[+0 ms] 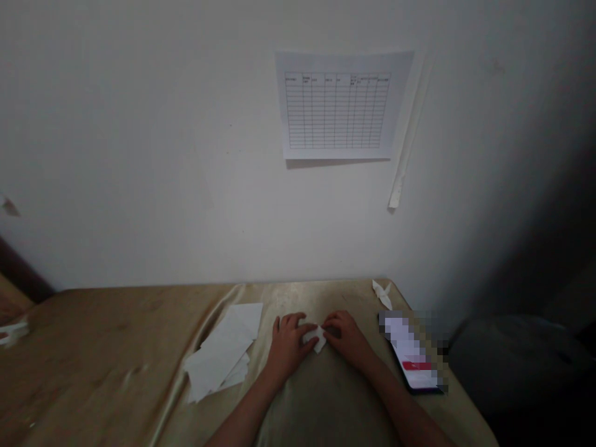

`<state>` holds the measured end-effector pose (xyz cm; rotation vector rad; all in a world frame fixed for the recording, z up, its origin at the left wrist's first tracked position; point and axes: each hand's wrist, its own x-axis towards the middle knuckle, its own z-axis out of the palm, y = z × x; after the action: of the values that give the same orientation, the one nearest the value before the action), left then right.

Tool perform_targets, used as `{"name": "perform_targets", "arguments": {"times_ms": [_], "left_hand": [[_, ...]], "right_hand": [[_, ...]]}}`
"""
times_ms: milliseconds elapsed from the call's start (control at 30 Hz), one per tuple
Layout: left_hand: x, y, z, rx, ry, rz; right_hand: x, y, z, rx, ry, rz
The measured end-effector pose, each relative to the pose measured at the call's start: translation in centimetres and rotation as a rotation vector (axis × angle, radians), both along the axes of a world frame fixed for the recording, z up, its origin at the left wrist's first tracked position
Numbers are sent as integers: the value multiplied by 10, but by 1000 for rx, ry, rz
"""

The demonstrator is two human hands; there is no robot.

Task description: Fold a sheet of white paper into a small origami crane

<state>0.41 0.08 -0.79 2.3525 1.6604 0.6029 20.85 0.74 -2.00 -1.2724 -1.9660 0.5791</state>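
Observation:
A small piece of folded white paper (319, 341) is between my two hands, low over the cloth-covered table. My left hand (291, 341) grips its left side, with the thumb at the lower edge and the index finger along the top. From the right, my right hand (345, 335) pinches the paper's upper right edge between thumb and fingertips. Part of the paper is hidden by my left fingers. To the left of my left hand lies a loose, fanned stack of white paper sheets (228, 351).
A phone (410, 354) with a lit, partly blurred screen lies right of my right hand. Behind it, a folded white paper shape (382, 293) rests near the table's far right corner. The gold cloth (116, 360) has wrinkles. A printed table sheet (339, 112) hangs on the wall.

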Motion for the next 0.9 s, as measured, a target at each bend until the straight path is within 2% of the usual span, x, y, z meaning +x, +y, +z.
{"name": "perform_targets", "arguments": {"times_ms": [333, 900], "left_hand": [[0, 0, -3, 2, 0, -1], [2, -6, 6, -15, 57, 69]], "right_hand": [[0, 1, 0, -25, -15, 7], [-1, 0, 1, 0, 5, 3]]}}
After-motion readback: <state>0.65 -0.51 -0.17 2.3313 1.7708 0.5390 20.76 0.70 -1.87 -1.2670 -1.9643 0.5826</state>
